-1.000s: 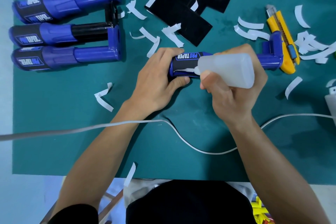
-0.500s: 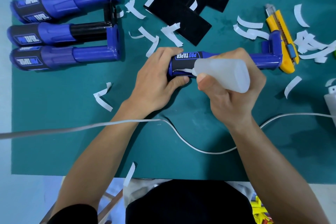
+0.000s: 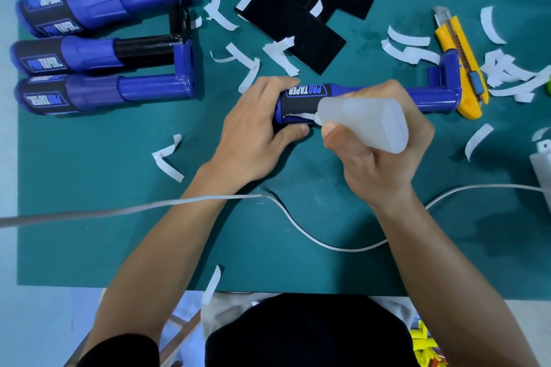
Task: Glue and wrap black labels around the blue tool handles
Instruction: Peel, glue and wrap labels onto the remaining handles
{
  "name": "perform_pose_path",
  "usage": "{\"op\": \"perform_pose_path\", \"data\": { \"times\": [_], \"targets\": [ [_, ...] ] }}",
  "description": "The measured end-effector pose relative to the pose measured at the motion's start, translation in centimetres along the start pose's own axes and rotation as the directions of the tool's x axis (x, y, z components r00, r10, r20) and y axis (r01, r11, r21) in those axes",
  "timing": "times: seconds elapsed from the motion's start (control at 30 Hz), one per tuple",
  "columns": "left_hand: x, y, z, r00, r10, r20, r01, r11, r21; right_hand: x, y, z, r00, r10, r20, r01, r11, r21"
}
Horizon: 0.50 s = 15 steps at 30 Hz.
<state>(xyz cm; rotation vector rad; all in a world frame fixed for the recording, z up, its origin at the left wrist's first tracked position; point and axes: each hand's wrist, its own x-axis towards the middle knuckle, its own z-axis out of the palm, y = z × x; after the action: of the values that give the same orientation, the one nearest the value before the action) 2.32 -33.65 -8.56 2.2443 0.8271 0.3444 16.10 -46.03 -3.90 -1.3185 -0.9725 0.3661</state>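
Note:
A blue tool (image 3: 429,95) with a black PRO TAPER grip lies across the middle of the green mat. My left hand (image 3: 256,131) grips its black grip end. My right hand (image 3: 378,155) holds a translucent white glue bottle (image 3: 366,122), tilted, with its nozzle touching a white strip on the grip's lower side. Black label sheets (image 3: 301,6) lie overlapping at the top centre. Three more blue tools (image 3: 98,50) lie side by side at the upper left; the middle one has a black band round its shaft.
A yellow utility knife (image 3: 459,59) lies beside the tool's right end. White paper strips (image 3: 504,71) are scattered over the green mat (image 3: 89,202). A white cable (image 3: 316,238) runs across the mat under both forearms. A white object (image 3: 542,164) sits at the right edge.
The glue bottle and my right hand have shifted slightly left along the grip. My left hand still holds the tool in the same place.

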Motion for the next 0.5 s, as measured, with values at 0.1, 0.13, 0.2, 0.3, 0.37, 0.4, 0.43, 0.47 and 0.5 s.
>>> {"op": "perform_pose_path", "data": {
  "times": [0.1,0.13,0.2,0.3,0.37,0.4,0.43,0.47,0.5],
  "targets": [
    [0.02,-0.10,-0.01,1.000,0.001,0.004,-0.001,1.000,0.004,0.01,-0.10,0.01,1.000,0.015,-0.003,-0.015,1.000,-0.001],
    [0.03,-0.14,-0.03,1.000,-0.003,0.005,0.003,1.000,0.003,0.04,-0.14,-0.01,1.000,0.018,-0.008,-0.018,1.000,-0.009],
    [0.08,-0.20,-0.02,1.000,-0.009,0.005,0.009,1.000,0.003,0.10,-0.17,-0.11,1.000,0.022,-0.020,-0.023,0.999,-0.027],
    [0.09,-0.27,0.03,1.000,-0.004,-0.001,0.004,1.000,0.006,0.12,-0.21,-0.22,0.999,0.018,-0.031,-0.019,0.999,-0.038],
    [0.07,-0.31,0.05,1.000,0.001,-0.006,0.000,1.000,0.005,0.10,-0.23,-0.32,0.999,0.019,-0.033,-0.020,0.999,-0.036],
    [0.06,-0.33,0.07,1.000,0.000,-0.007,0.000,1.000,0.005,0.10,-0.23,-0.40,0.999,0.021,-0.036,-0.022,0.999,-0.035],
    [0.07,-0.34,0.07,1.000,-0.001,-0.008,0.001,1.000,0.003,0.11,-0.26,-0.47,0.999,0.022,-0.037,-0.023,0.999,-0.034],
    [0.07,-0.35,0.07,1.000,-0.001,-0.009,0.001,1.000,0.002,0.12,-0.28,-0.52,0.999,0.019,-0.036,-0.020,0.999,-0.034],
    [0.08,-0.36,0.05,1.000,0.000,-0.010,0.000,1.000,0.001,0.12,-0.29,-0.56,0.999,0.013,-0.034,-0.014,0.999,-0.033]
  ]
}}
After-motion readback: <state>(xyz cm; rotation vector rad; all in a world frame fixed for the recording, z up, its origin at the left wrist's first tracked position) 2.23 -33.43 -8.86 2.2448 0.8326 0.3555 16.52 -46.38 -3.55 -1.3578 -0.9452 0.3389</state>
